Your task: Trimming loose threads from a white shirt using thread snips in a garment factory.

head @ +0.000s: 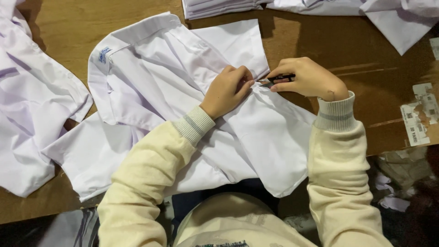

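A white short-sleeved shirt (151,77) lies spread on a brown cardboard-covered table (315,41), collar to the upper left. My left hand (227,89) pinches a fold of the shirt's fabric near its middle. My right hand (305,77) holds a small dark thread snip (274,80), its tip pointing left at the fabric just beside my left fingers. Both arms wear cream sleeves with ribbed grey-striped cuffs.
Another white shirt (27,105) lies crumpled at the left. A folded stack of white garments (219,7) sits at the top edge, with more white cloth (398,18) at the top right. Torn paper labels (418,116) stick to the table's right edge.
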